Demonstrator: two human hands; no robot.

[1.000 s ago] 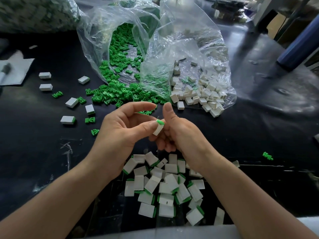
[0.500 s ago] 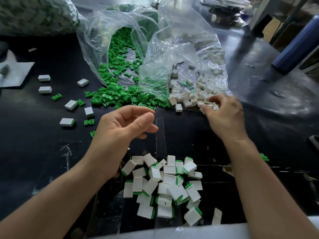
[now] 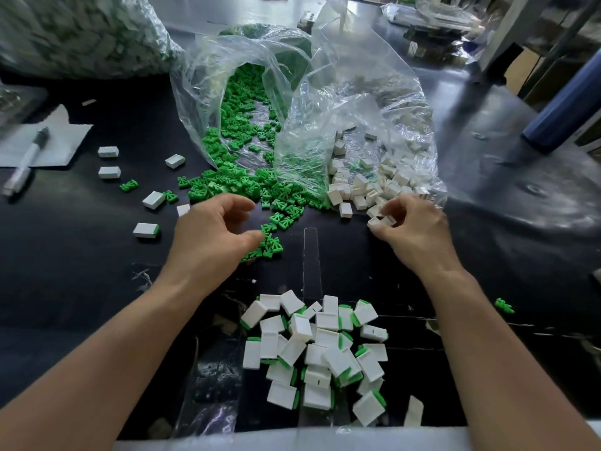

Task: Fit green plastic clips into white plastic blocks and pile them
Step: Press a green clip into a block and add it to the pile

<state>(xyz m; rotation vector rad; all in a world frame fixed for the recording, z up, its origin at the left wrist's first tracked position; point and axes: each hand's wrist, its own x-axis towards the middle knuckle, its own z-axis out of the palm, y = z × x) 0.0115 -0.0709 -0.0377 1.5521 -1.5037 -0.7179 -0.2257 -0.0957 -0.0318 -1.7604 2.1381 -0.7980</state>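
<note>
One white block [image 3: 378, 222] pinched in right hand [image 3: 414, 231] — left hand [image 3: 208, 237] over green clips [image 3: 272, 246].

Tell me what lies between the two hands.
In the head view, a scatter of green clips lies by the left hand; from there to the right hand, which pinches a white block, the black table is bare.

Glossy black worktable [image 3: 58, 262], glare at rt, blue cylinder [image 3: 566, 115] far rt — paper [image 3: 65, 138] w/ marker [image 3: 27, 161] at left.
</note>
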